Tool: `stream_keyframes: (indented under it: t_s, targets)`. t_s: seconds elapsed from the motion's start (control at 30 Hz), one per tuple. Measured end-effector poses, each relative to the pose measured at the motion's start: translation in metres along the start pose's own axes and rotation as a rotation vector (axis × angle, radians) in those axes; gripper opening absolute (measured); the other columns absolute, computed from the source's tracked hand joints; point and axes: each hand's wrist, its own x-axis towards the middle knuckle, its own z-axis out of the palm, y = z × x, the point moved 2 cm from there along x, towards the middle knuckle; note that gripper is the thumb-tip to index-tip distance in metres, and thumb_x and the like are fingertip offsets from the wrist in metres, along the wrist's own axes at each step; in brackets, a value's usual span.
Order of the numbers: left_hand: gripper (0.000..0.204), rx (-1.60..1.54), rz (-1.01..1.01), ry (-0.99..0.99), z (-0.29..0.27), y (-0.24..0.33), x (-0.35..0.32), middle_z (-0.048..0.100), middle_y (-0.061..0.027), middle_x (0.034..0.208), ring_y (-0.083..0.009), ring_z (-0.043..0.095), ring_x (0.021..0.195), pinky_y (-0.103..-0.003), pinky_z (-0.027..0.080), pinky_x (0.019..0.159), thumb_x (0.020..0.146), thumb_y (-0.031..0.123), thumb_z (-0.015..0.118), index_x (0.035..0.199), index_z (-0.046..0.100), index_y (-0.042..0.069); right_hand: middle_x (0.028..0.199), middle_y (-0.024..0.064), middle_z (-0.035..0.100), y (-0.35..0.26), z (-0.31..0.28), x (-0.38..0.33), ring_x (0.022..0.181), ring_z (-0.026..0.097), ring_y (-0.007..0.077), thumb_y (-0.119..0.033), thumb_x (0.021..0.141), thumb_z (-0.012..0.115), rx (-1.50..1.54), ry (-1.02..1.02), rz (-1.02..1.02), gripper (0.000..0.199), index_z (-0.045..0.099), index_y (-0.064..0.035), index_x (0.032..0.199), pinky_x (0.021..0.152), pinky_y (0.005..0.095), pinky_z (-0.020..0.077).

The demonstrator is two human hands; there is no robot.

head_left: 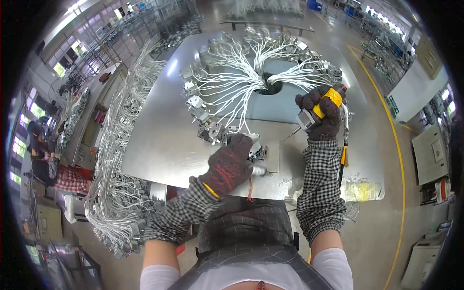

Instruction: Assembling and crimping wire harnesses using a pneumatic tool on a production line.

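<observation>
My right hand (pixel 326 113), in a dark glove, is wrapped round a yellow and black power screwdriver (pixel 332 96). Its thin bit points down to the left, apart from the parts on the table. My left hand (pixel 231 162), in a dark red and black glove, grips a small grey connector block (pixel 255 149) near the table's front edge; the fingers partly hide it. White wires (pixel 241 87) fan out from a round hole (pixel 271 87) in the middle to a ring of similar grey and metal blocks (pixel 198 108).
The shiny metal table (pixel 159 145) has a taped yellowish patch (pixel 360 189) at its front right corner. A thick bundle of white wires with grey blocks (pixel 123 116) hangs along its left side. Farther left, a person in a red checked garment (pixel 72 180) is at another bench. Cabinets (pixel 430 154) stand on the right.
</observation>
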Motion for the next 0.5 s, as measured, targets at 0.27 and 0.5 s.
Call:
stream_keyframes:
  t_s: [0.27,0.5]
  targets:
    - [0.032,-1.525,-0.464,0.514,-0.002,-0.035,-0.004,0.066,-0.0073,0.101,-0.0184,0.066,0.088,-0.032,0.055,0.073,0.088,0.005,0.064,0.118,0.053,0.005,0.086,0.0051,0.057,0.009,-0.007,0.001,0.078,0.058,0.0227,-0.014,0.077,0.071,-0.028,0.081,0.027,0.033,0.055,-0.0090,0.106,0.089,0.0524,0.0476]
    - [0.042,0.209,0.057,0.280,-0.069,-0.044,-0.001,0.065,-0.0131,0.110,-0.0340,0.064,0.099,-0.040,0.052,0.076,0.070,0.003,0.065,0.112,0.062,0.011,0.086,0.0046,0.057,0.009,-0.009,0.001,0.078,0.058,0.0214,-0.014,0.079,0.070,-0.052,0.020,0.041,0.031,0.055,-0.0096,0.105,0.089,0.0514,0.0478]
